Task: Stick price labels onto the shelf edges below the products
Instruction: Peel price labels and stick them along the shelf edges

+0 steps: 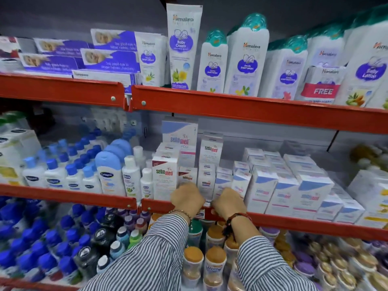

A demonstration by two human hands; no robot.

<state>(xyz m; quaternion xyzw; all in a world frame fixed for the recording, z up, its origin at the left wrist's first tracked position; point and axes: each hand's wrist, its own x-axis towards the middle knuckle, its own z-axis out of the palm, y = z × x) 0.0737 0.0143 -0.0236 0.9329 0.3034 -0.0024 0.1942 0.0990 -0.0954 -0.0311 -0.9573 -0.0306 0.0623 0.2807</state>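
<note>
Two hands: both pressed against the middle shelf edge (294, 222), a small gap between them.
Left hand (187, 198): fingers curled over the red lip, backs toward the camera; whether they pinch anything cannot be told. Beaded bracelet (182, 213) at the wrist.
Right hand (228, 203): fingers folded down onto the lip, fingertips hidden, so its hold cannot be told either. Dark and red thread band (235, 218) at the wrist.
Price label (199, 215): small white tag on the red edge, low in the gap between the hands, print too blurred to read. A second white slip (207, 204) sits just above it at the shelf lip.
Sleeves (159, 255): striped, reaching in from the near side.
Above the hands: white Sebamed boxes (165, 175), touching the lip.
Left: Cetaphil bottles (107, 175) with blue caps.
Top shelf: Himalaya baby products (245, 61).
Below: orange-capped jars (214, 263).
</note>
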